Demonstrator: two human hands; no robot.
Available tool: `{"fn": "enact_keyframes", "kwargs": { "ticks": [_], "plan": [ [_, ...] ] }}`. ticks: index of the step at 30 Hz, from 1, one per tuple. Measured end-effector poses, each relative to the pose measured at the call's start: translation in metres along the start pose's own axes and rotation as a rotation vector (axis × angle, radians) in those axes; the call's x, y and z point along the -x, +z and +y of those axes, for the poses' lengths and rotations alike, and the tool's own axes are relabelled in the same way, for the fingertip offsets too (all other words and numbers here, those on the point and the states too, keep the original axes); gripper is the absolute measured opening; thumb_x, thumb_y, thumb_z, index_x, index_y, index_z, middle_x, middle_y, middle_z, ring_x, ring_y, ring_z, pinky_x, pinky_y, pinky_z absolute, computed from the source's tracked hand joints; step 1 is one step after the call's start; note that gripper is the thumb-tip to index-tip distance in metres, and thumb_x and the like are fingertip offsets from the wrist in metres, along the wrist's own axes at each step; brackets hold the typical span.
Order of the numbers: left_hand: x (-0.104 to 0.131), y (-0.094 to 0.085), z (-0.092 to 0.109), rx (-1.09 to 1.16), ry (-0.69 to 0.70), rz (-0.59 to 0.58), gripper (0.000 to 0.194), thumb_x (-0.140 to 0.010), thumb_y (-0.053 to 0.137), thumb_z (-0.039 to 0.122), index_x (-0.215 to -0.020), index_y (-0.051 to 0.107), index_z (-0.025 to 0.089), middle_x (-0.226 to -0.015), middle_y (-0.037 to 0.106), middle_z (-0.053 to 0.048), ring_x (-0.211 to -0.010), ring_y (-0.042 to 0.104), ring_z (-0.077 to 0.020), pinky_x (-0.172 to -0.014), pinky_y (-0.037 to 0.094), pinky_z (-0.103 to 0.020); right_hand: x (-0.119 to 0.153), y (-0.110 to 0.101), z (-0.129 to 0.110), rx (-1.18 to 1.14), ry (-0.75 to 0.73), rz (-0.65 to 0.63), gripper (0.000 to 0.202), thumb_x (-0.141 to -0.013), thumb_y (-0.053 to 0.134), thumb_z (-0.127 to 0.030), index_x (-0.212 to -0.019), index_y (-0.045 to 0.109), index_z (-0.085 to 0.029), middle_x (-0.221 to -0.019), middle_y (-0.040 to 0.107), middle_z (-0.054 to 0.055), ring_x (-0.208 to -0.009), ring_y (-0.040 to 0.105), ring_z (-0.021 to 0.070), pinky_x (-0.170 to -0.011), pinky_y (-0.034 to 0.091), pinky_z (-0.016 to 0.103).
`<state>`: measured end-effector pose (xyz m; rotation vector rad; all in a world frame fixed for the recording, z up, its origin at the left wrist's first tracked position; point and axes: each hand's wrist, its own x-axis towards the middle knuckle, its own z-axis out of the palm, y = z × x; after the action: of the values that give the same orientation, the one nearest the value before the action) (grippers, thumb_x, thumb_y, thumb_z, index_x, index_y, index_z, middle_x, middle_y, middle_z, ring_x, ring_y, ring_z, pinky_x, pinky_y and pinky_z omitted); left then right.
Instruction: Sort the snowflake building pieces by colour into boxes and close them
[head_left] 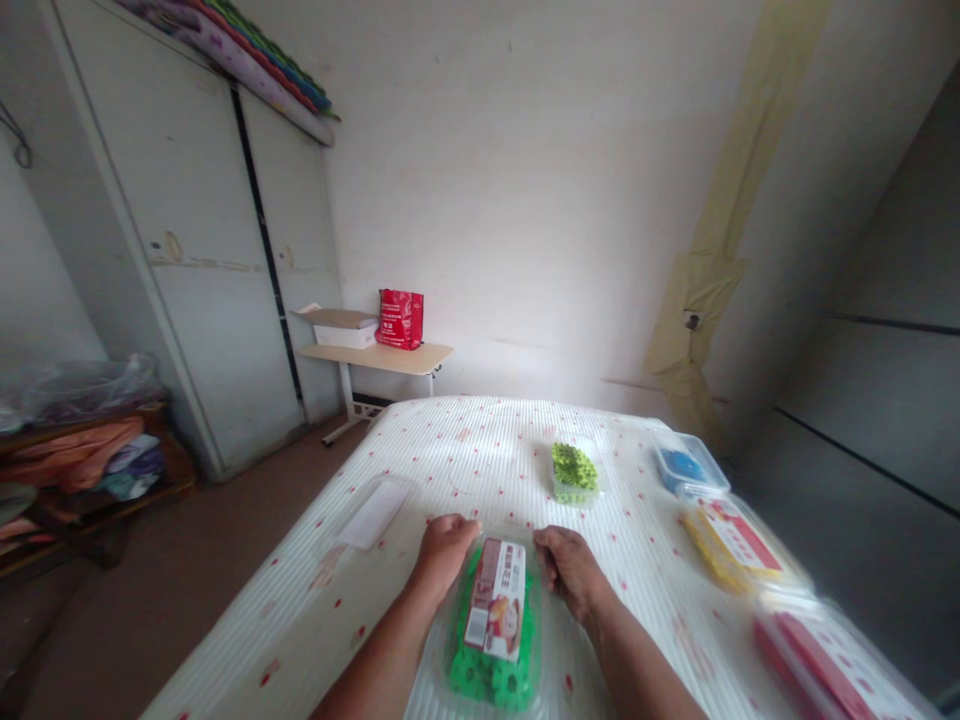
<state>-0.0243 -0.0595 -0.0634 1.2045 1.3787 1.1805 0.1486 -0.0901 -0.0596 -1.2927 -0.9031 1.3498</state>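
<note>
A clear plastic box (491, 620) full of bright green pieces lies in front of me, with a printed label on its lid. My left hand (448, 545) is closed at the box's far left corner, thumb and fingers pinching the rim. At the far right corner my right hand (570, 568) is closed too, its fingers curled against the rim. Beyond them stands a smaller-looking clear tub (576, 492) with yellow-green pieces (574, 465) showing at the top. To the left, a clear lid (375, 513) with a white label lies flat.
Along the right edge of the patterned bed-like surface (480, 430) sit a box with blue contents (686, 464), a yellow one (739, 545) and a pink one (832, 660). A small table (427, 357) at the wall carries a red bag (401, 320) and a white box (345, 335).
</note>
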Motion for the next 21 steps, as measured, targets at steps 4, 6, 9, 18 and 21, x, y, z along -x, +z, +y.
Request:
{"fn": "enact_keyframes", "kwargs": {
  "ticks": [4,6,9,18,21],
  "plan": [
    [0.002,-0.002,0.002,0.001,0.004,-0.028,0.029,-0.058,0.056,0.039,-0.046,0.038,0.02,-0.04,0.034,0.009,-0.039,0.033,-0.0066,-0.042,0.024,-0.021,0.008,0.0,-0.003,0.063,0.005,0.003,0.029,-0.067,0.051,-0.043,-0.052,0.044,-0.019,-0.035,0.039,-0.008,-0.028,0.029,0.0052,-0.033,0.022,0.02],
    [0.004,-0.004,0.004,0.004,0.001,-0.054,0.029,-0.059,0.057,0.04,-0.048,0.04,0.019,-0.041,0.036,0.009,-0.039,0.036,-0.007,-0.041,0.026,-0.02,0.013,-0.002,-0.004,0.081,0.011,-0.024,0.035,-0.07,0.048,-0.051,-0.054,0.044,-0.019,-0.037,0.042,-0.007,-0.028,0.031,0.0054,-0.033,0.022,0.02],
    [0.008,-0.009,0.007,0.004,-0.014,-0.082,0.031,-0.062,0.056,0.044,-0.051,0.042,0.019,-0.042,0.036,0.008,-0.038,0.038,-0.0074,-0.038,0.026,-0.019,0.023,-0.007,-0.005,0.085,0.045,-0.047,0.041,-0.072,0.043,-0.057,-0.057,0.045,-0.019,-0.04,0.044,-0.006,-0.029,0.034,0.0058,-0.034,0.023,0.02],
    [0.035,-0.031,0.002,0.032,-0.071,-0.15,0.035,-0.062,0.056,0.05,-0.055,0.04,0.02,-0.041,0.039,0.009,-0.033,0.036,-0.0065,-0.035,0.023,-0.018,0.055,-0.016,-0.009,0.213,0.033,-0.125,0.028,-0.071,0.049,-0.045,-0.061,0.046,-0.018,-0.037,0.044,-0.008,-0.03,0.037,0.0054,-0.037,0.021,0.019],
    [0.056,-0.04,0.003,0.03,-0.118,-0.169,0.037,-0.059,0.058,0.053,-0.055,0.041,0.02,-0.041,0.039,0.009,-0.033,0.033,-0.0059,-0.035,0.021,-0.018,0.062,-0.015,-0.006,0.192,0.067,-0.162,0.025,-0.068,0.053,-0.041,-0.063,0.045,-0.018,-0.042,0.048,-0.008,-0.03,0.037,0.0047,-0.035,0.021,0.018]
  ]
}}
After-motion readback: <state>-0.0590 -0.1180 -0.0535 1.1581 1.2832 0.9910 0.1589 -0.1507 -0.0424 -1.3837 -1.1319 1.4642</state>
